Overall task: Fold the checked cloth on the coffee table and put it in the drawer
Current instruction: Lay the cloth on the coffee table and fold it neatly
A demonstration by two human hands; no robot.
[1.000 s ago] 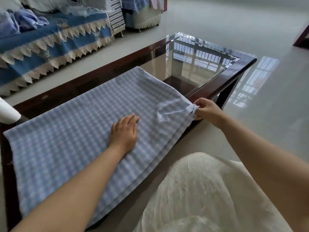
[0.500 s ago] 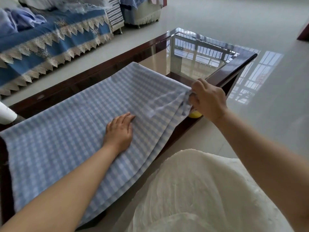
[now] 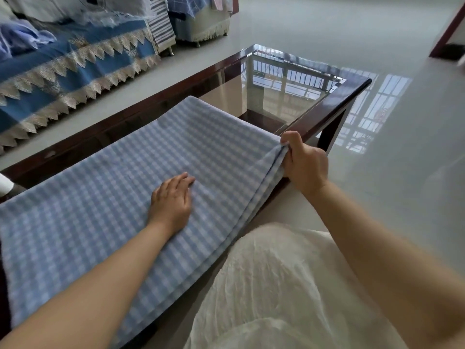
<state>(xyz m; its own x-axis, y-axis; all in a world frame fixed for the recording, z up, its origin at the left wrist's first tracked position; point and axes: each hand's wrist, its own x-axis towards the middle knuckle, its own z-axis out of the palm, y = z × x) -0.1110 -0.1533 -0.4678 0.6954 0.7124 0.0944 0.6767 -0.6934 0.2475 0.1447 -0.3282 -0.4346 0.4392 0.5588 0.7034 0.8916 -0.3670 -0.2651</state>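
The blue-and-white checked cloth (image 3: 108,197) lies in several layers along the coffee table (image 3: 349,96), a dark wooden frame with a glass top. Its near edge hangs a little over the table's front. My left hand (image 3: 173,200) rests flat, palm down, on the middle of the cloth. My right hand (image 3: 302,162) grips the cloth's near right corner, bunched and lifted slightly off the table edge. No drawer is in view.
A sofa with a blue lace-trimmed cover (image 3: 63,71) and loose clothes stands beyond the table at upper left. A white object (image 3: 5,185) pokes in at the left edge. My white skirt (image 3: 276,285) fills the lower middle. Glossy floor (image 3: 377,34) spreads to the right.
My right hand has pulled the gripped corner from the table's front edge up and back, smoothing the wrinkles there. My left hand stayed pressed on the cloth.
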